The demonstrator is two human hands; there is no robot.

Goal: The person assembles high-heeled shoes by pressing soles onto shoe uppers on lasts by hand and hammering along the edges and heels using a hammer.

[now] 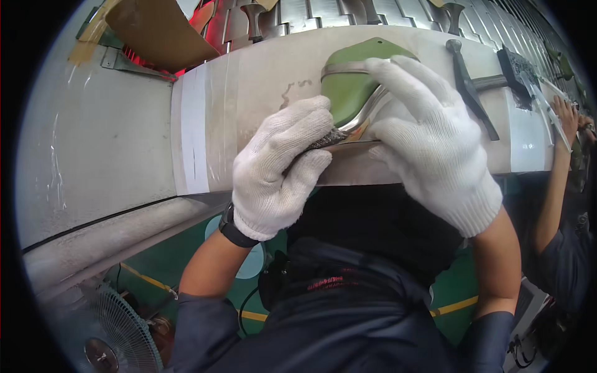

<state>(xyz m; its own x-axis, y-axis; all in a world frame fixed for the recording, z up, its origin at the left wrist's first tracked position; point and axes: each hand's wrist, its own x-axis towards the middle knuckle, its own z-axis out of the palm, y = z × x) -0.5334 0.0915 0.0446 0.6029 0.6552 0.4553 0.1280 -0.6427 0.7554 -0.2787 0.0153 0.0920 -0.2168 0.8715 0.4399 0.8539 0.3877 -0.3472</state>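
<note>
A green, shield-shaped part (354,93) with a silver curved edge lies near the front of the pale bench. A thin metal band crosses its upper portion, and a small hole is at its tip. My gloved right hand (429,118) is closed over its right side, fingertips on the band. Between the thumb and fingers of my gloved left hand (283,155) is a dark grey, rough-textured pad (328,138), pressed against the lower end of the silver edge. What lies under my right palm is hidden.
On the bench's right are a dark metal bar tool (467,87), a hammer-like tool (491,82) and syringes (547,115). A co-worker's hand (566,118) is beyond them. Metal slats (311,15) line the back. A brown curved panel (158,31) stands back left; a fan (112,329) lower left.
</note>
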